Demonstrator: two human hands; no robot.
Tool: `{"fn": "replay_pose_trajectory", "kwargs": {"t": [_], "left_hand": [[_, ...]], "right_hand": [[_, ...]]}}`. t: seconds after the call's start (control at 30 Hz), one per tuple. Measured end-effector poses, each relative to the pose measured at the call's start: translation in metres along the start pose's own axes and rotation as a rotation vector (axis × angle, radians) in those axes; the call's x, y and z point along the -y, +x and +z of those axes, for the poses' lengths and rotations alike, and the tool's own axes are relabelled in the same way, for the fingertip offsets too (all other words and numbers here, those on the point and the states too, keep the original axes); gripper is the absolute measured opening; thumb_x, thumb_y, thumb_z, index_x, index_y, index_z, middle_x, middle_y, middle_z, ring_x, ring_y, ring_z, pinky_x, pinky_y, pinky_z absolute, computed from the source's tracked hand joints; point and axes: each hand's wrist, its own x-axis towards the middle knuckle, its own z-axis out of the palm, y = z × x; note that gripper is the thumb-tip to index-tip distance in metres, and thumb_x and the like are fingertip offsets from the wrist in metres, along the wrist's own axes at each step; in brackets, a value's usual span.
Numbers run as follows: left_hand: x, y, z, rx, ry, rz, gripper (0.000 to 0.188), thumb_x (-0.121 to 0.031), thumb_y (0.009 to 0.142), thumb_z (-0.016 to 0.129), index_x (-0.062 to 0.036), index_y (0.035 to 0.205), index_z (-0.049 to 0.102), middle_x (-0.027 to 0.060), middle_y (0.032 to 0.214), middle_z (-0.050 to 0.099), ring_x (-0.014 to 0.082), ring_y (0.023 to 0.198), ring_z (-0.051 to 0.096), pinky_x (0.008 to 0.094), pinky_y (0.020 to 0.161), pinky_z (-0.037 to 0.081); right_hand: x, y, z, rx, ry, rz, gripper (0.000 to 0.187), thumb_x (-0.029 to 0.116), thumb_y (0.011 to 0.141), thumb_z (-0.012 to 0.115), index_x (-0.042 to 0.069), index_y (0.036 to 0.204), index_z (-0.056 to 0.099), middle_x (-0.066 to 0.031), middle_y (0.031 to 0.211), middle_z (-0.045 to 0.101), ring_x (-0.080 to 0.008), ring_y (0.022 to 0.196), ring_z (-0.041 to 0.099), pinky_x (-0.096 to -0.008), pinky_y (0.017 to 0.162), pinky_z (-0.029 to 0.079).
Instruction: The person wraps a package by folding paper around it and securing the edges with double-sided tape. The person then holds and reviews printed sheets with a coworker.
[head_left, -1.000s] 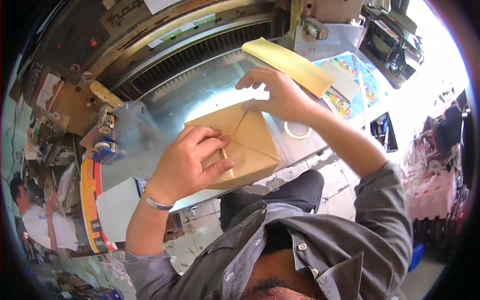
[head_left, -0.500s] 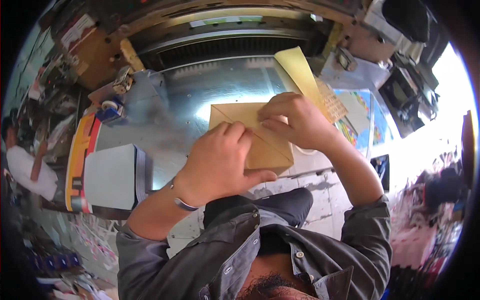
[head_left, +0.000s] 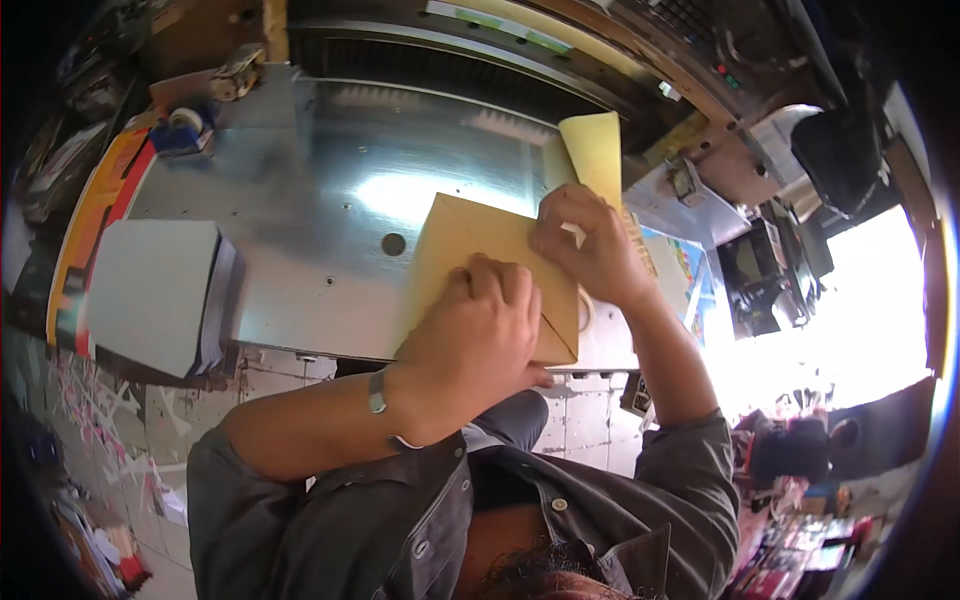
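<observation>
Our left hand (head_left: 472,340), thumb apart, likely steadies the kraft-paper parcel (head_left: 462,228) beneath; whether our right hand (head_left: 592,245) grips, we cannot tell.

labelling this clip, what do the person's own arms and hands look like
The left hand and right hand are ungloved. Dark grey shirt sleeves end near the elbows, leaving forearms bare. A silvery cuff bracelet is on the left wrist; none shows on the right.

white light (head_left: 880,285) glares at right while a metal table (head_left: 285,300) gleams above pale floor tiles (head_left: 587,418).
</observation>
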Motion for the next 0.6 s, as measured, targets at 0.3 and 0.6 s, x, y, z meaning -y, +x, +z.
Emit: {"fn": "replay_pose_trajectory", "kwargs": {"t": [0.3, 0.6], "left_hand": [[0.066, 0.011, 0.004, 0.023, -0.512, 0.129, 0.070, -0.052, 0.081, 0.086, -0.0020, 0.127, 0.068, 0.0116, 0.133, 0.062, 0.0318, 0.117, 0.064, 0.0428, 0.098, 0.054], [0.082, 0.004, 0.009, -0.118, -0.761, -0.055, 0.101, -0.029, 0.077, 0.095, -0.0134, 0.163, 0.043, 0.0246, 0.168, 0.038, 0.0414, 0.154, 0.040, 0.0463, 0.123, 0.038]], "right_hand": [[-0.082, -0.091, 0.014, -0.444, 0.025, 0.550, 0.025, 0.020, 0.092, 0.075, 0.003, 0.109, 0.072, -0.0150, 0.107, 0.073, -0.0360, 0.108, 0.069, -0.0439, 0.096, 0.052], [-0.133, -0.186, 0.078, -0.203, -0.591, 0.761, 0.046, 0.029, 0.088, 0.080, 0.011, 0.129, 0.070, -0.0162, 0.137, 0.066, -0.0370, 0.126, 0.062, -0.0501, 0.106, 0.049]]}}
